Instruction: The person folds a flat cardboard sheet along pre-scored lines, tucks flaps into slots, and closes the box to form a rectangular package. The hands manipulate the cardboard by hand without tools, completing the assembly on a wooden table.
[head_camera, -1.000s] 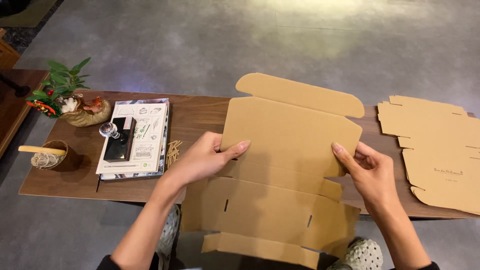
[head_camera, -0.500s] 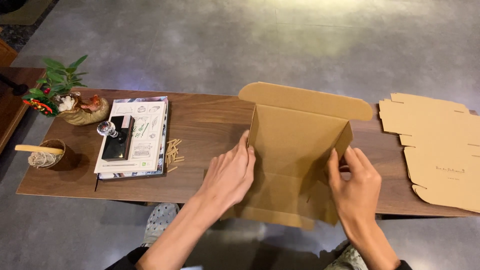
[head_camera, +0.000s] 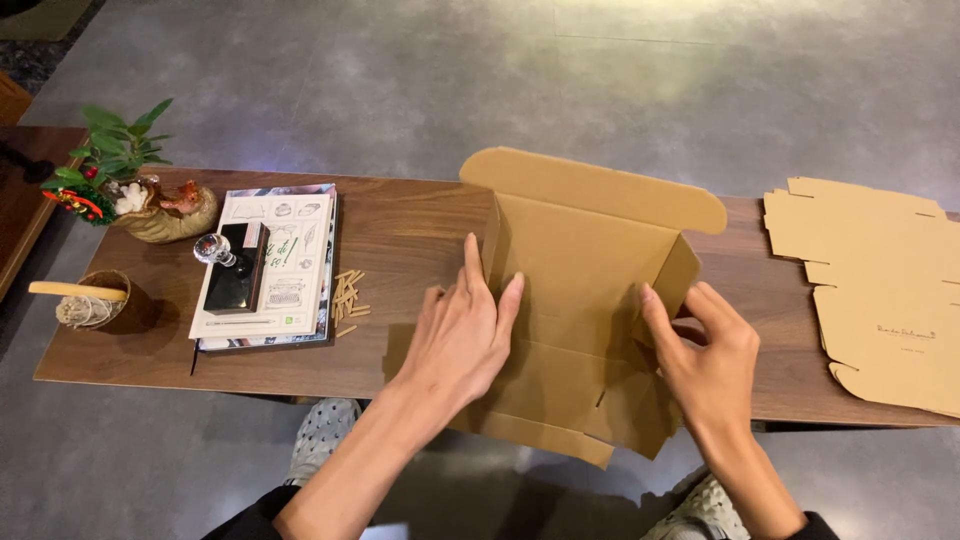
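A brown cardboard mailer box (head_camera: 575, 270) lies half folded on the wooden table (head_camera: 400, 230), its rounded lid flap pointing away from me and its front panel hanging over the near edge. My left hand (head_camera: 462, 335) presses flat on the left side flap, fingers pointing up along the raised left wall. My right hand (head_camera: 705, 350) grips the right side flap near its lower corner, fingers curled around the cardboard.
A stack of flat unfolded cardboard blanks (head_camera: 880, 280) lies at the table's right end. Left of the box are small wooden pegs (head_camera: 348, 295), a book with a black stamp and glass knob (head_camera: 262, 265), a plant ornament (head_camera: 135, 190) and a twine bowl (head_camera: 90, 300).
The flat blank has been folded: both side flaps came up into walls, and my hands moved in closer to the box and down along its sides.
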